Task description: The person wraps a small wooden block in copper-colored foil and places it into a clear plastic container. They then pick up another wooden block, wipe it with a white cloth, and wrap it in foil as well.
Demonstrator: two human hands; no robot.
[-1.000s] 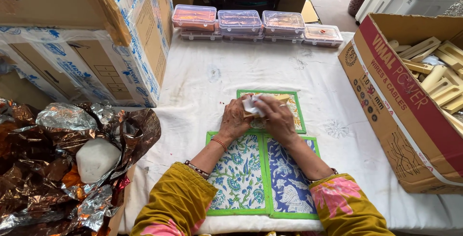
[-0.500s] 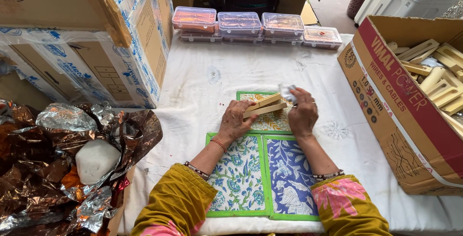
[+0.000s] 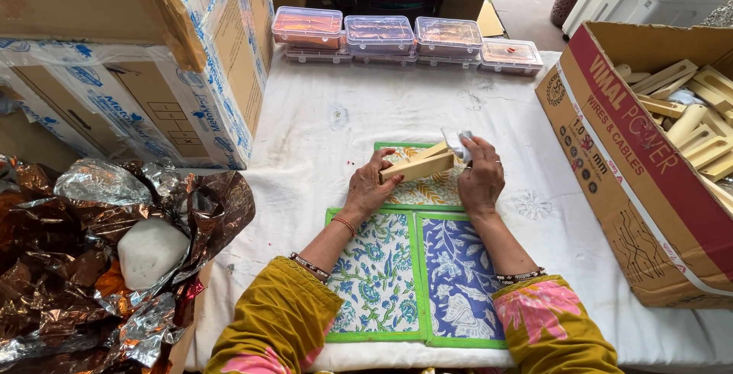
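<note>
My left hand [image 3: 369, 187] grips a pale wooden piece [image 3: 419, 165], made of long flat bars, and holds it tilted above a yellow patterned fabric panel [image 3: 427, 189]. My right hand [image 3: 481, 178] pinches a small white cloth [image 3: 457, 143] against the right end of that wooden piece. Two green-edged printed panels lie nearer me on the white table cover: a blue-green floral one [image 3: 376, 278] and a dark blue one [image 3: 459, 278], under my forearms.
A large open carton [image 3: 640, 183] of similar wooden pieces [image 3: 695, 118] stands at the right. Several clear lidded boxes [image 3: 379, 35] line the far edge. Taped cardboard boxes [image 3: 145, 61] stand at the left, with crumpled foil wrap [image 3: 99, 259] and a white lump [image 3: 150, 250] in front of them.
My hands were together over the yellow panel with the white cloth. The left hand has since lifted the wooden piece, and the right hand has moved right with the cloth to its end.
</note>
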